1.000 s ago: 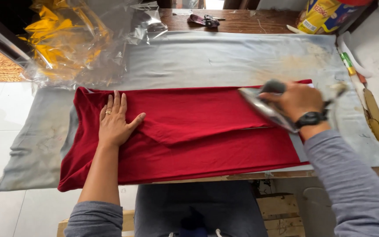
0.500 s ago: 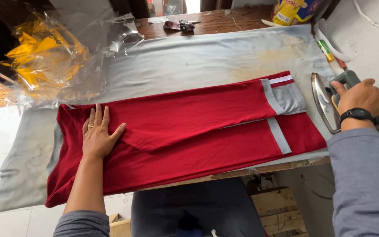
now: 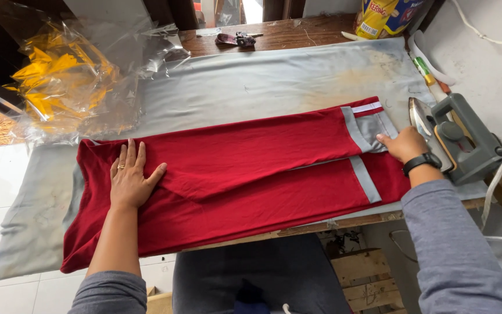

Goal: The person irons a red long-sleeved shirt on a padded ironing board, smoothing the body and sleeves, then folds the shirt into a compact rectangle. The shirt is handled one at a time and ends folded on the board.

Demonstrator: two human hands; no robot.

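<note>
Both of my hands lie flat and open, gripping nothing: left hand (image 3: 130, 181) pressing the folded red garment (image 3: 233, 174) on the grey padded table (image 3: 251, 87), right hand (image 3: 403, 145) at its grey-banded end, just beside the upended iron (image 3: 457, 139), whose soleplate could burn my knuckles.

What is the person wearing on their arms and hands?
Both arms have long grey sleeves. The left sleeve is pushed up near the elbow, so the forearm is bare; the right sleeve reaches down to the wrist. The left hand has a thin ring on one finger. The right hand has a black watch strapped round the wrist. No gloves.
</note>
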